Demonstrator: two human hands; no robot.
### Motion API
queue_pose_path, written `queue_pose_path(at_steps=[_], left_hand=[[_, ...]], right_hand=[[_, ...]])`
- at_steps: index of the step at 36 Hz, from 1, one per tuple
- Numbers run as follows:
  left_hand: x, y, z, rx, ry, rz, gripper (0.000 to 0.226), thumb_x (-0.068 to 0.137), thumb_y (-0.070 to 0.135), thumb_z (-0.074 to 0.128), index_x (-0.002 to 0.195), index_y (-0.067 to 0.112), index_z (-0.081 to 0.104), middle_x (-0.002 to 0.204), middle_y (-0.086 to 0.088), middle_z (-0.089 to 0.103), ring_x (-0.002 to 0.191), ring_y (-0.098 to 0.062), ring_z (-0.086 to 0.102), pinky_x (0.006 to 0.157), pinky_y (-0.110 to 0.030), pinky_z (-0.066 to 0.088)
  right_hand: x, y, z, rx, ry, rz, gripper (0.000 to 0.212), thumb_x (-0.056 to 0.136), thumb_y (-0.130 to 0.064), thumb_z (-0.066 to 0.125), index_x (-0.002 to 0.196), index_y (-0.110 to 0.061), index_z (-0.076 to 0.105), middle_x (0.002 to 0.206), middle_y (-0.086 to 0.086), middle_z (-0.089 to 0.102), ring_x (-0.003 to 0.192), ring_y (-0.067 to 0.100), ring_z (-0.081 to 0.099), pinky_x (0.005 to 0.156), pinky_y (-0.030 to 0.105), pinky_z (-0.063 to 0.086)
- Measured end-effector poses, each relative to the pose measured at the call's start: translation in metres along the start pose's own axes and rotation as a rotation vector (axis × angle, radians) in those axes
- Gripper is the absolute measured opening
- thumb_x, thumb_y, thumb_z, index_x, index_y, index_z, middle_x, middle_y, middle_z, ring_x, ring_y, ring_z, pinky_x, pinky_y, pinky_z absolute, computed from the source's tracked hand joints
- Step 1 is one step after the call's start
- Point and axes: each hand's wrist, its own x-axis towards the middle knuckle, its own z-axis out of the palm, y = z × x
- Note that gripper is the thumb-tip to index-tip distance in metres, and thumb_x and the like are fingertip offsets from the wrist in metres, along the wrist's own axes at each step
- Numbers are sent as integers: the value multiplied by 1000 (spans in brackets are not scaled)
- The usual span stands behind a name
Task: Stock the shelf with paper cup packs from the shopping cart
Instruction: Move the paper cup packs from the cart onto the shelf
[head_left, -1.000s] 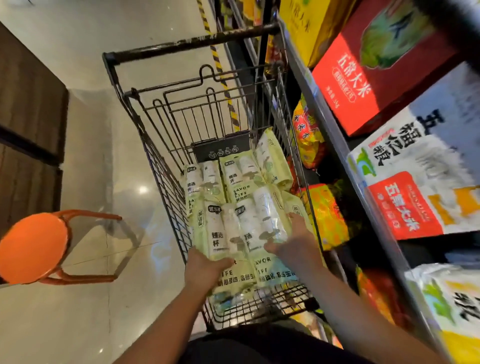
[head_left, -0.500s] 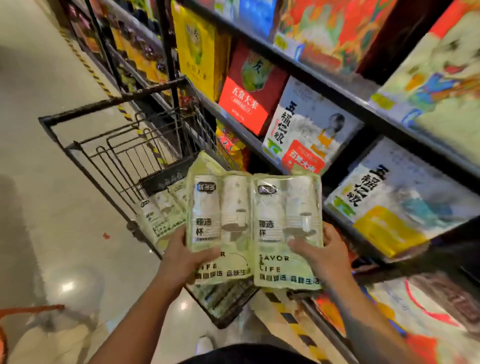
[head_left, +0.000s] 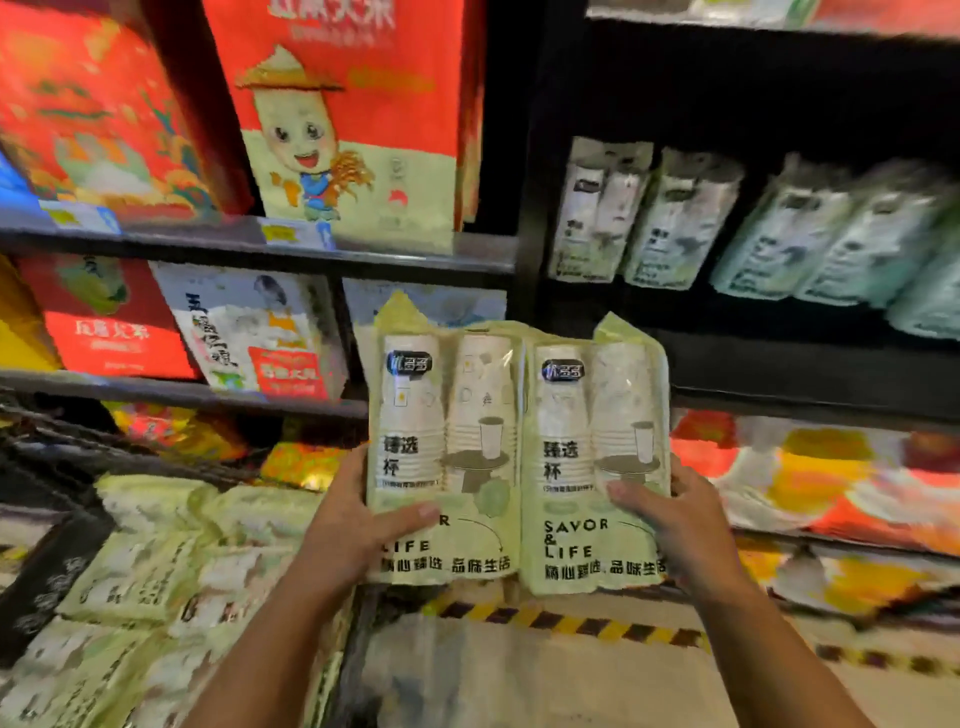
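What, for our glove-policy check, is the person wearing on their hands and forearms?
Nothing that shows. The left hand and right hand are ungloved, with no ring on the visible fingers. The left forearm and right forearm are bare to the frame's edge: no sleeves, watch or wristband.

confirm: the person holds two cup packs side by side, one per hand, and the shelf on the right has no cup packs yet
Wrong on the shelf: the head view shows shelved cup packs already on it. The rest holds: the left hand grips the left pack, the right hand the right pack, side by side.
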Motion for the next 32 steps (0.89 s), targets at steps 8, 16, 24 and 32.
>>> queue_pose_path(at_steps=[8, 16, 24, 32], left_hand=[[11, 32, 174, 78, -248, 90, 69, 69, -4, 83, 125, 27, 54, 104, 10, 77, 93, -11, 74, 67, -20, 58], [11, 26, 345, 133, -342, 98, 80, 65, -1, 90, 127, 35, 54, 113, 10, 74, 103, -11, 71, 84, -33, 55], [11, 43, 455, 131, -425, 116, 72, 76, -1, 83, 126, 38, 49, 109, 13, 74, 98, -7, 72, 71, -22, 58], [49, 55, 503, 175, -398, 134, 77, 70, 8, 89, 131, 31, 48, 114, 7, 73, 102, -13, 71, 84, -41, 60]], right_hand=[[-4, 13, -177, -25, 212, 11, 35, 74, -4, 83, 105, -15, 73, 94, 6, 78, 85, 29, 76, 76, 50, 61], [-12, 19, -347, -73, 310, -52, 35, 72, -3, 86, 100, -22, 75, 93, -5, 78, 83, 13, 75, 62, 22, 57], [-2, 26, -437, -32, 332, -45, 31, 78, -3, 79, 104, -20, 75, 98, 0, 78, 90, 20, 75, 72, 34, 59], [37, 46, -465, -51, 368, -78, 45, 77, -10, 82, 119, -19, 70, 107, -5, 77, 98, 16, 73, 78, 31, 61]])
